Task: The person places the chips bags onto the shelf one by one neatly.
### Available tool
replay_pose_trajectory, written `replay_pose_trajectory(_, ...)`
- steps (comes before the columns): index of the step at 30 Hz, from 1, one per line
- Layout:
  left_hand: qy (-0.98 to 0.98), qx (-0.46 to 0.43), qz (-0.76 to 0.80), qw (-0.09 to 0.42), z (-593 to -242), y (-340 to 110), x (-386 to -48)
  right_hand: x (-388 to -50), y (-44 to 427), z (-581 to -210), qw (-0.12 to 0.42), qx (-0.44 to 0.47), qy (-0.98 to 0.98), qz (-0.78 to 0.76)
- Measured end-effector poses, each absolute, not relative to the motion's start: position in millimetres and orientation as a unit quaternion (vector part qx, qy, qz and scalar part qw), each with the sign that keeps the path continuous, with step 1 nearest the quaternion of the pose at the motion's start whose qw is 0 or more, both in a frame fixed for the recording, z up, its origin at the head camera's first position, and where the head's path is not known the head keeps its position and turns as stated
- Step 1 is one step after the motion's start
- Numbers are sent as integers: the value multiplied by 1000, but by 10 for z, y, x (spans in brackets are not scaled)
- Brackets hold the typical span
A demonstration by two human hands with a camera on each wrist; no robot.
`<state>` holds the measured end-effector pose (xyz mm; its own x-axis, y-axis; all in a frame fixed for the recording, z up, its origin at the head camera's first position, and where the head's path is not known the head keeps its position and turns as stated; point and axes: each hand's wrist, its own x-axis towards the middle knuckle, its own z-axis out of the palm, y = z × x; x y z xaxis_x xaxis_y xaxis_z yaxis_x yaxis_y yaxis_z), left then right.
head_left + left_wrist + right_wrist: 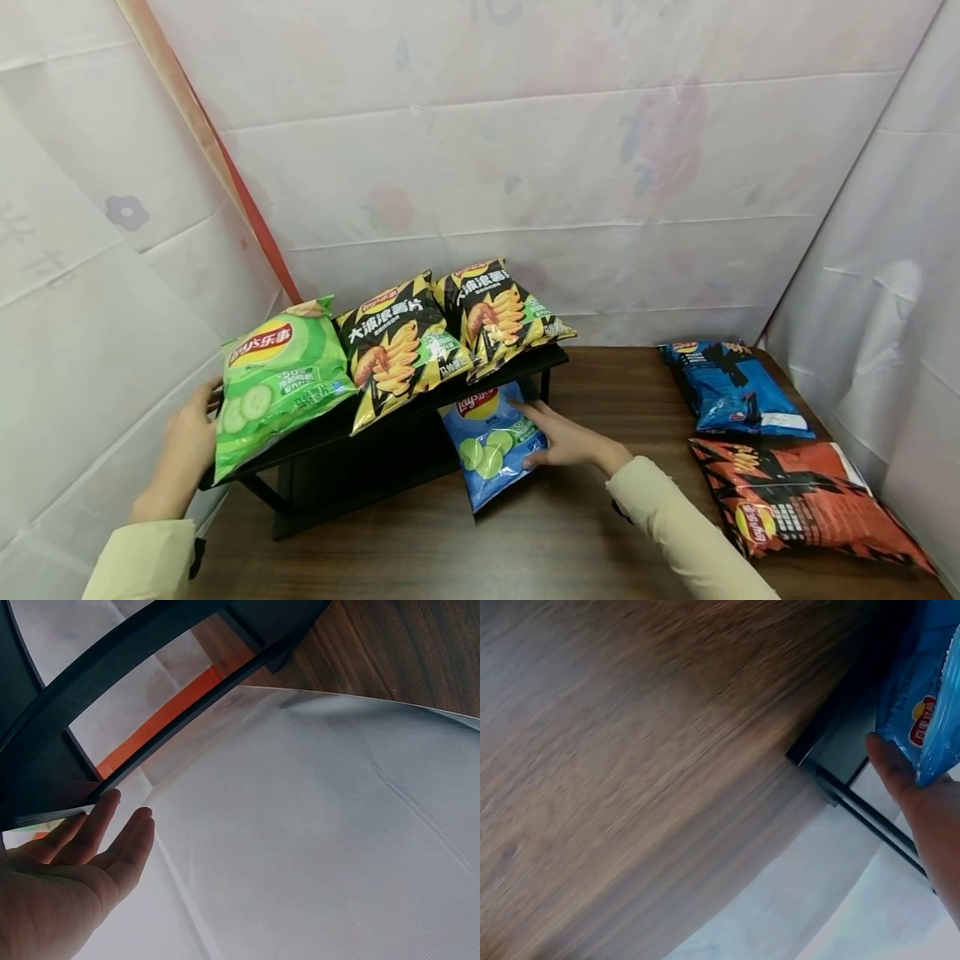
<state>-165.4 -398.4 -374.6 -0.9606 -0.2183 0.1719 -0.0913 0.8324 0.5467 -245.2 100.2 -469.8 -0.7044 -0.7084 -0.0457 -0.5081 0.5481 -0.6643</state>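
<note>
My right hand grips a light blue bag of Lay's chips by its right side, at the front of the black two-tier rack's lower level. In the right wrist view, the blue bag leans within the rack's end, with a finger along its edge. My left hand is at the rack's left end, beside a green cucumber chip bag. The left wrist view shows that hand with fingers extended, touching the underside of the black rack; its thumb is hidden.
Two black-and-yellow chip bags, a middle one and a right one, lie on the top tier beside the green bag. On the wooden table, a dark blue bag and a red bag lie at right. White curtains surround the table.
</note>
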Motion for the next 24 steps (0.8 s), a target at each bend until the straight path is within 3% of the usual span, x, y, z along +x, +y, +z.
replay_pose_trajectory(8,-950,85,-280,108,-3750,-3984,-1656,-2469,823,-4720,150,-361,865,-314)
replay_pose_trajectory(17,-950,82,-279,111,-3738,-3976,-1663,-2498,611,-4766,96,-362,879,-295)
replay_pose_trajectory(24,-951,87,-279,106,-3752,-3984,-1655,-2474,469,-4808,86,-356,883,-293)
